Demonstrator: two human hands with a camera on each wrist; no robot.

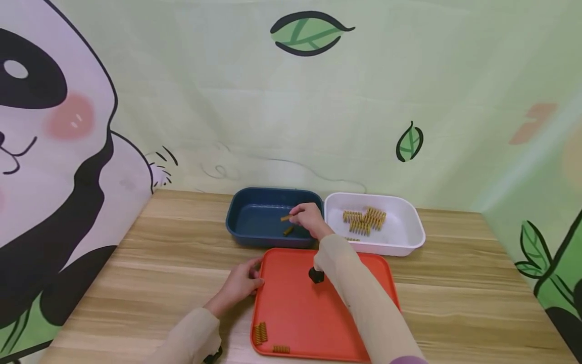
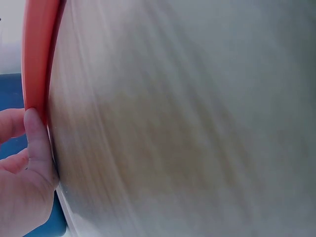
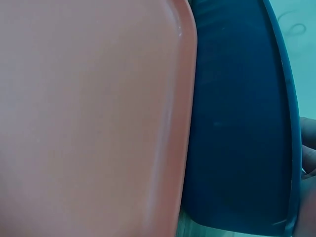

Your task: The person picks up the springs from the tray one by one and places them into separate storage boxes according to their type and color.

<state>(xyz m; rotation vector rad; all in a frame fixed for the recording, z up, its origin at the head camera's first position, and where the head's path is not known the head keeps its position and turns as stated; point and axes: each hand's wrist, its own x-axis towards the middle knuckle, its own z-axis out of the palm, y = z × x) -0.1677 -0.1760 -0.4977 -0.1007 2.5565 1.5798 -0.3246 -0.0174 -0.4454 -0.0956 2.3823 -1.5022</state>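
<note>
My right hand (image 1: 305,217) reaches over the dark blue bin (image 1: 254,199) and pinches a small gold spring (image 1: 286,218) above it. Another spring (image 1: 288,231) lies on the bin's floor. My left hand (image 1: 243,282) rests against the left rim of the orange tray (image 1: 291,303), thumb on its edge; in the left wrist view the thumb (image 2: 35,143) presses the orange rim (image 2: 37,54). Three springs (image 1: 260,333) lie at the tray's near left corner. The white bin (image 1: 404,227) to the right holds several gold springs (image 1: 366,221).
A wooden table (image 1: 136,263) carries everything, with bare wood left and right of the tray. A printed backdrop with a panda and leaves (image 1: 309,33) stands behind and to the sides. The right wrist view shows only the tray (image 3: 89,118) and the blue bin's wall (image 3: 237,128).
</note>
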